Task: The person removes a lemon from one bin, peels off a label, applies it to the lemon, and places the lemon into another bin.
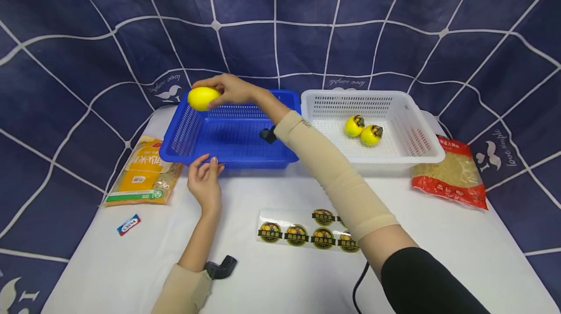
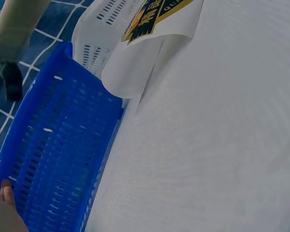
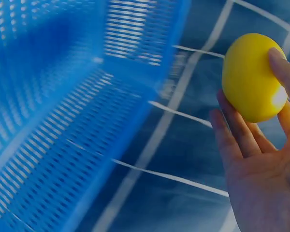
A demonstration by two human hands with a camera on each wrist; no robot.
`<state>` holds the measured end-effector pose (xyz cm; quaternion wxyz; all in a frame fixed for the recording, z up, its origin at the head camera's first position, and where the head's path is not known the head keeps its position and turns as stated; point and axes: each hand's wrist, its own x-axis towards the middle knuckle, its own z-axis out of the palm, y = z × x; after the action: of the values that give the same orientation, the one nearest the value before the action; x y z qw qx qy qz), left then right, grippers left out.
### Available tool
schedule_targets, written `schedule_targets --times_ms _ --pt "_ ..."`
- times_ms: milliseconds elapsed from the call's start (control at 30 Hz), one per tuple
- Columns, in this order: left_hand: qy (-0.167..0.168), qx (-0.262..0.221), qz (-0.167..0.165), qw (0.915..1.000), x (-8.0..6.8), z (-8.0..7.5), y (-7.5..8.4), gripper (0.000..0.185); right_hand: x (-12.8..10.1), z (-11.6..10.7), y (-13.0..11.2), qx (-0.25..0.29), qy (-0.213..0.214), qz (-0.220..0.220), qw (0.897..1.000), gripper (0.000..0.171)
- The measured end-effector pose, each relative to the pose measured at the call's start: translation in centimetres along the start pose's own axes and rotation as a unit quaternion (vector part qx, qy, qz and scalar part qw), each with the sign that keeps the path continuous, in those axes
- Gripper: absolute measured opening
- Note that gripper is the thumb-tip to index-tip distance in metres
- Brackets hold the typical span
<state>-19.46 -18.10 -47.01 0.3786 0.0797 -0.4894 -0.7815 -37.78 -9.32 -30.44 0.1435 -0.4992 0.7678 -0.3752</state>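
Observation:
My right hand (image 1: pixel 230 91) holds a yellow lemon (image 1: pixel 203 98) between thumb and fingers, above the left end of the blue basket (image 1: pixel 228 164). In the right wrist view the lemon (image 3: pixel 251 72) has a smooth side showing, and no sticker is visible on it. My left hand (image 1: pixel 205 182) is at the front wall of the blue basket, fingers loosely bent by the rim. The left wrist view shows just some fingers (image 2: pixel 7 193) against the basket's corner. Two yellow fruits (image 1: pixel 363 130) with black-and-gold stickers lie in the white basket (image 1: pixel 333 156).
A sheet of round stickers (image 1: pixel 302 235) lies on the white table (image 1: pixel 263 280), partly behind my right arm. An orange food bag (image 1: pixel 142 173) and a small blue-red packet (image 1: pixel 129 225) lie left. A red-edged bag (image 1: pixel 451 173) is at right. A dark cable (image 1: pixel 360 282) runs in front.

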Motion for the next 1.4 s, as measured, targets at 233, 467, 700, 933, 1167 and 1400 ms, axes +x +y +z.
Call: schedule_targets --times_ms 233,467,700,933,1167,1400 --pt "0.007 0.01 -0.007 0.9999 -0.2 0.3 0.1 0.028 -6.5 -2.1 -5.5 -0.081 0.07 -0.095 0.99 0.056" --pt "-0.001 0.026 0.001 0.9997 -0.1 0.3 0.3 0.031 -14.8 -1.8 -7.3 -0.139 0.146 -0.135 0.97 0.055" --pt "-0.006 0.023 -0.005 0.9997 -0.1 0.4 0.2 0.027 -23.1 -0.2 -7.4 -0.183 0.176 -0.097 0.962 0.054" --pt "0.0 -0.001 -0.013 0.9999 -0.3 0.2 0.8 0.021 -28.0 2.8 -5.1 -0.143 0.196 -0.039 0.969 0.056" --pt "-0.004 -0.025 -0.001 0.9997 -0.6 0.4 1.7 0.021 -30.5 6.8 -1.1 -0.073 0.185 0.054 0.978 0.056" --pt "-0.009 -0.028 -0.012 0.9995 -0.6 0.7 1.5 0.021 -31.8 10.0 3.2 -0.02 0.172 0.107 0.979 0.057"
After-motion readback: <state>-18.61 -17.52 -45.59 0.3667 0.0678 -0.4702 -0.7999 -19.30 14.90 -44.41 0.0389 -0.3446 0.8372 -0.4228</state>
